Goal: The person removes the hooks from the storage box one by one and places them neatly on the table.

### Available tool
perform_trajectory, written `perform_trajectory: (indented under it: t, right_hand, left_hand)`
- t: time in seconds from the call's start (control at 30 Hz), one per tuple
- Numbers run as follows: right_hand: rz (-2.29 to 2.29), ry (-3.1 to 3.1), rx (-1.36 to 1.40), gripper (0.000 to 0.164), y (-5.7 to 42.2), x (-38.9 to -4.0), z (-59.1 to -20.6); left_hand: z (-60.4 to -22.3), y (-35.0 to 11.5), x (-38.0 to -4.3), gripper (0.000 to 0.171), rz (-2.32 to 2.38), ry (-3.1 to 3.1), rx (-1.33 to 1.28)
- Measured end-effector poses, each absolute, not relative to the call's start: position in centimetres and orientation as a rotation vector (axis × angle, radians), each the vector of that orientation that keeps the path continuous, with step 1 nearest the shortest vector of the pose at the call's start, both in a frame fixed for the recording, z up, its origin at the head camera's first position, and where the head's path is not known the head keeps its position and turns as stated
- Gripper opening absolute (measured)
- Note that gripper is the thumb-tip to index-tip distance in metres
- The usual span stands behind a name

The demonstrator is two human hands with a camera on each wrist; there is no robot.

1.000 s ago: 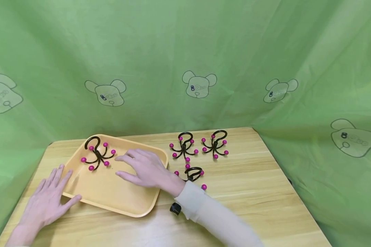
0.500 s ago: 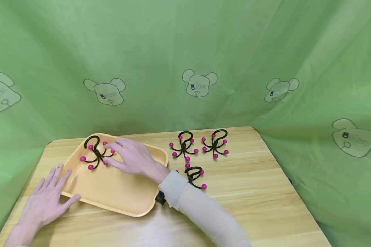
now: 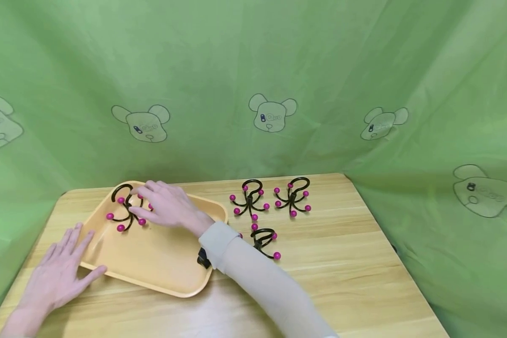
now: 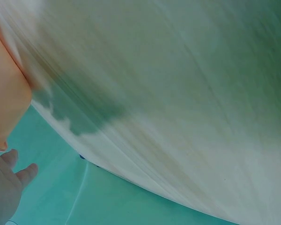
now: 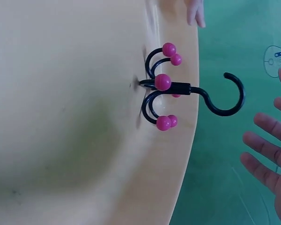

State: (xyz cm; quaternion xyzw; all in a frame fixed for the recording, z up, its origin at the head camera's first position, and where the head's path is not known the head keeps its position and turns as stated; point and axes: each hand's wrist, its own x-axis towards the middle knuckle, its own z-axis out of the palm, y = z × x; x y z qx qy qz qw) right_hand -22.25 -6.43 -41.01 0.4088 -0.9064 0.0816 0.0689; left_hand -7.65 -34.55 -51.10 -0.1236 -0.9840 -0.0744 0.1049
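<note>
A black multi-arm hanging hook (image 3: 128,205) with pink ball tips stands in the upper left part of a peach plastic tray (image 3: 152,263). In the right wrist view this hook (image 5: 180,88) stands upright on its curved arms, crook at the top. My right hand (image 3: 169,206) hovers over it, thumb and fingers parted on its right side; in the wrist view the fingers (image 5: 267,150) are spread, with a gap between them and the crook. My left hand (image 3: 55,277) lies with straight fingers along the tray's left rim, its thumb at the near rim.
Three similar hooks stand on the wooden table (image 3: 342,272) right of the tray: one at the back (image 3: 249,199), another farther right (image 3: 293,198), and a nearer one (image 3: 258,244) partly behind the sleeve. A green curtain (image 3: 211,155) closes off the back and sides.
My right hand has moved left and away from me, from the tray's middle to over the hook in it. My left hand stays at the tray's rim.
</note>
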Motion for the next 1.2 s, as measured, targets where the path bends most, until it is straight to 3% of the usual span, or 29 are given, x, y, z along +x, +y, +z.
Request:
perform_trajectory:
  t: [0.33,1.2]
  right_hand:
    - [0.068,-2.822,1.254,0.064,-8.6,-23.4,-40.8]
    - [-0.014,-2.891,1.188,0.063,-11.7,-26.1,-41.8]
  left_hand:
    - [-51.2,-34.6,-7.5,0.101,-0.233,-2.901,-0.353]
    - [-51.1,-34.7,-7.8,0.102,-0.244,-2.905,-0.362]
